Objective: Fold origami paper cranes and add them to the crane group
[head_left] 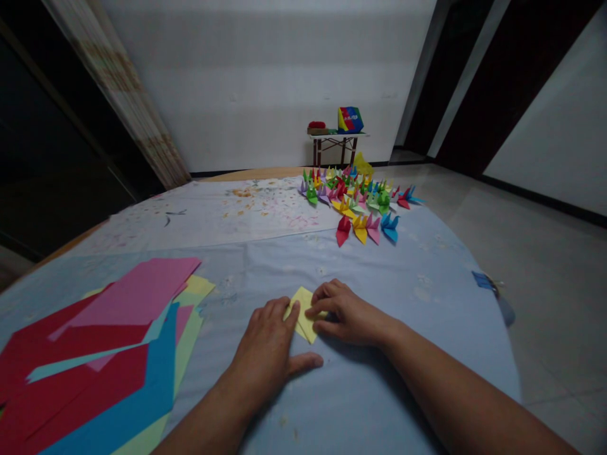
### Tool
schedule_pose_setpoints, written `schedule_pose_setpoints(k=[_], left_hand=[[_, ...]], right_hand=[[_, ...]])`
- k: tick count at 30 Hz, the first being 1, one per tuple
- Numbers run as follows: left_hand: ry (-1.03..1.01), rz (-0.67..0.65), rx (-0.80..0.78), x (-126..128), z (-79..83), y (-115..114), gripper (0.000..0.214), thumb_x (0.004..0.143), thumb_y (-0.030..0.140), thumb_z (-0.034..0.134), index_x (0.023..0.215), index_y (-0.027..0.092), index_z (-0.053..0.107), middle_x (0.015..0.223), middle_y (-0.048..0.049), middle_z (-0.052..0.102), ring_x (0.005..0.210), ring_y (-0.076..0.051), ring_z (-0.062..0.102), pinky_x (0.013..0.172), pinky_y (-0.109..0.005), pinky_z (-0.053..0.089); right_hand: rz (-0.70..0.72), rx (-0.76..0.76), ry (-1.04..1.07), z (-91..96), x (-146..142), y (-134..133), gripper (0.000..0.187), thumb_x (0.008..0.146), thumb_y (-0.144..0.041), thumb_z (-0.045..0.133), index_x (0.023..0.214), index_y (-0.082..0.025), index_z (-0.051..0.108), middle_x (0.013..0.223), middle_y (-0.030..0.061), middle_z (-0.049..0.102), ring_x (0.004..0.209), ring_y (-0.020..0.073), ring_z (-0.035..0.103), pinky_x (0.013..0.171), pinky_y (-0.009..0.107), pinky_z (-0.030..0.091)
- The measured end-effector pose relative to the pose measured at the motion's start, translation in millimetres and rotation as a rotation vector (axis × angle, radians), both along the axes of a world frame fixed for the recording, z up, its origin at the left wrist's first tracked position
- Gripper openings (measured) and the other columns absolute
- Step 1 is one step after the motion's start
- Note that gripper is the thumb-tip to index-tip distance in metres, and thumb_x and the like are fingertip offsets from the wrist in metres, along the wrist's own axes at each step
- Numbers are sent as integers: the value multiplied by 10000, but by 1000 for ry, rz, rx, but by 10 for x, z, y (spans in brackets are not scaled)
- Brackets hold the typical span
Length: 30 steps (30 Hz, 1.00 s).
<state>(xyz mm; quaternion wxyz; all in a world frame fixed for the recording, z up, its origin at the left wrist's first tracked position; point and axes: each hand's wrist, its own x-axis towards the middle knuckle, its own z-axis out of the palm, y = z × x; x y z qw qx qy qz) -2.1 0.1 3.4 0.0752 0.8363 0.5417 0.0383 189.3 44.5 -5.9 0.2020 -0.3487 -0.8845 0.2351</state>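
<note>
A small folded yellow paper (303, 319) lies on the pale blue tablecloth (379, 392) in front of me. My left hand (268, 344) rests flat on its left part, fingers stretched out and pressing down, thumb out to the right. My right hand (344, 313) lies on the paper's right part, its fingers curled and their tips pressed on the fold. Most of the paper is hidden under both hands.
A loose stack of red, pink, blue and yellow paper sheets (109, 354) lies at the left. Several folded paper cranes (360, 205) stand at the far right of the table. A small side table (334, 145) with coloured items stands by the wall. The table's edge (493, 297) curves at the right.
</note>
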Motion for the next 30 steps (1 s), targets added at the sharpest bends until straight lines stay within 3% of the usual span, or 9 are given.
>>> schedule_pose_setpoints(k=[8,30], left_hand=[[33,7,25,6,-3,-12,549,830,514,406,1251,165,450,1271,-145,470,1166,-279,412,960,-430,327],[110,30,-14,61,28,-61,571,788,437,519,1281,164,424,1341,-138,428,1224,-306,370,982,-477,317]], right_hand=[[-6,-3,3,14,-12,-10,207,756,-254,600,954,-241,658,965,43,561,908,183,451,831,343,363],[9,9,-21,38,-31,-30,285,766,-247,578,1043,-289,628,965,42,549,908,190,439,812,347,361]])
